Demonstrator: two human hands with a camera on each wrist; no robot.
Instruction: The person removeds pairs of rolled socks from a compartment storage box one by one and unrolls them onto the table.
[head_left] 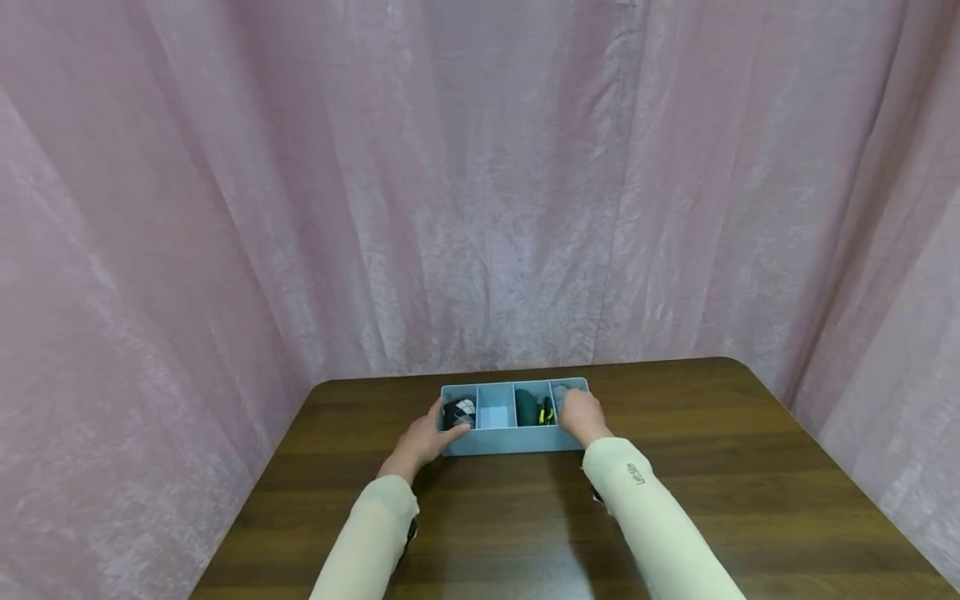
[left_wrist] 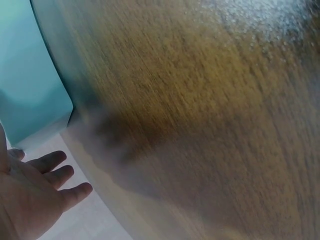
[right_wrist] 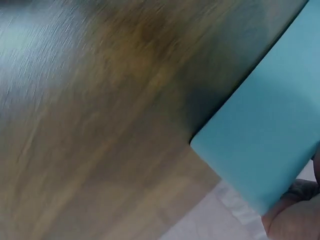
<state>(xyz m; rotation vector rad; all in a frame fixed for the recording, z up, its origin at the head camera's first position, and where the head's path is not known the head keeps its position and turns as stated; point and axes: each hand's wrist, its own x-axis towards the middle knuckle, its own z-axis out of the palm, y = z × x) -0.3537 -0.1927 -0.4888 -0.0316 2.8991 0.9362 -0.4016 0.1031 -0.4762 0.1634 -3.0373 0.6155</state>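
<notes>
Lt.-blue divided box (head_left: pixel 495 441) sits on the wood-grain worktop (head_left: pixel 510 533), near its far edge & approx. centred. Long axis runs L–R, nearly parallel to said edge, R end slightly higher in head view; long front wall faces the person, open side up. Interior: 4 comps. in a row, numbered from L. Comp. 1: dark argyle-pattern item (head_left: pixel 459 410). Comp. 2: lt.-blue floor exposed. Comp. 3: dk.-green item (head_left: pixel 527 408), w/ black-&-yellow item (head_left: pixel 547 411) to its R. Comp. 4: grey item (head_left: pixel 559 394), partly hidden by R hand (head_left: pixel 581 415). L hand (head_left: pixel 429 437) is at box L end, wide: thumb over front L corner, fingers extended beside end wall. R hand is at box R end, fingers bent down at comp. 4; cannot tell whether they hold the grey item. Pink curtain (head_left: pixel 480 183) hangs behind worktop.
</notes>
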